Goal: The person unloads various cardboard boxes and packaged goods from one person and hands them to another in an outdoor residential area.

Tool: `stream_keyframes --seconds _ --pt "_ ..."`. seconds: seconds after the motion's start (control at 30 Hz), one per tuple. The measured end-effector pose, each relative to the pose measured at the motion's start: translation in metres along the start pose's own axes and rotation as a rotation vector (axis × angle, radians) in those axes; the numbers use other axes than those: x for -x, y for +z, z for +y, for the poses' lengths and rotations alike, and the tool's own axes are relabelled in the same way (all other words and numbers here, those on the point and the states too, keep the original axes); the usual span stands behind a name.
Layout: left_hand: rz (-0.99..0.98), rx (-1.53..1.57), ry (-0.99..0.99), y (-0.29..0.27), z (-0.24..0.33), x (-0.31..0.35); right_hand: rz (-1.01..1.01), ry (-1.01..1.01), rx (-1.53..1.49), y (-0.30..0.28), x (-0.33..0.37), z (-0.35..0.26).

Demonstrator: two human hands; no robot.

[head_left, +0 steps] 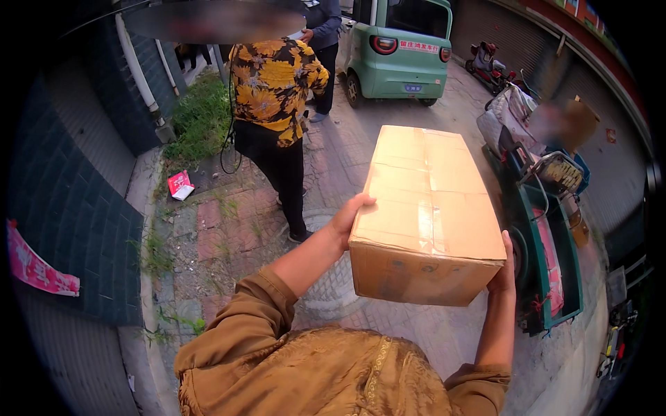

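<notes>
A taped brown cardboard box (399,184) is held up in front of me between both hands, above the pavement. My left hand (350,218) presses on its left side, with the thumb over the top edge. On the right side my right hand (506,267) grips near the lower corner; most of its fingers are hidden behind the box. Clear tape runs along the top seam, and the near side has dark smudges.
Ahead on the left stands a person in a yellow flowered shirt (274,83), with another person in dark clothes (325,41) beyond. A green car (406,73) is parked ahead. At right is a green cargo tricycle (572,295); a manhole cover (329,281) lies below the box.
</notes>
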State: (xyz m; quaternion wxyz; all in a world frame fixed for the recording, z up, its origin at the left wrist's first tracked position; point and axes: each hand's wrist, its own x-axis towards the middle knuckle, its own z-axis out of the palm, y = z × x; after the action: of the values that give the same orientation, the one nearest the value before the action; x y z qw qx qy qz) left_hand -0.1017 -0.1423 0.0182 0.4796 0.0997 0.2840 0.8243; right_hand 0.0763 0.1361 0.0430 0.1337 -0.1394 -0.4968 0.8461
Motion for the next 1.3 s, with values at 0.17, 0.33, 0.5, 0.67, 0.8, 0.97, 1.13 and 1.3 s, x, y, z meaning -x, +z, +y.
stream_keyframes --seconds 0.17,0.33,0.5,0.67,0.8,0.97,1.13,1.3 --pt "0.051 -0.011 0.048 -0.008 0.005 -0.007 -0.09 0.017 0.02 -0.005 -0.033 0.003" --pt "0.101 -0.009 0.093 -0.024 0.005 -0.015 -0.146 0.073 0.099 0.003 -0.062 0.002" --pt "0.152 -0.002 0.132 -0.035 0.013 -0.018 -0.178 0.129 0.096 0.008 -0.1 0.011" --pt "0.293 -0.089 0.254 -0.046 0.033 -0.02 -0.22 0.158 0.088 0.023 -0.128 0.02" --pt "0.315 -0.129 0.261 -0.043 0.04 -0.028 -0.288 0.157 0.064 0.023 -0.145 0.021" --pt "0.406 -0.21 0.233 -0.057 0.044 -0.042 -0.36 0.198 0.023 0.021 -0.161 0.014" --pt "0.484 -0.12 0.003 -0.061 0.035 -0.034 -0.039 0.058 0.348 0.014 -0.18 0.033" --pt "0.912 0.209 0.034 -0.037 -0.036 -0.093 0.451 -0.333 0.863 0.016 -0.043 -0.017"
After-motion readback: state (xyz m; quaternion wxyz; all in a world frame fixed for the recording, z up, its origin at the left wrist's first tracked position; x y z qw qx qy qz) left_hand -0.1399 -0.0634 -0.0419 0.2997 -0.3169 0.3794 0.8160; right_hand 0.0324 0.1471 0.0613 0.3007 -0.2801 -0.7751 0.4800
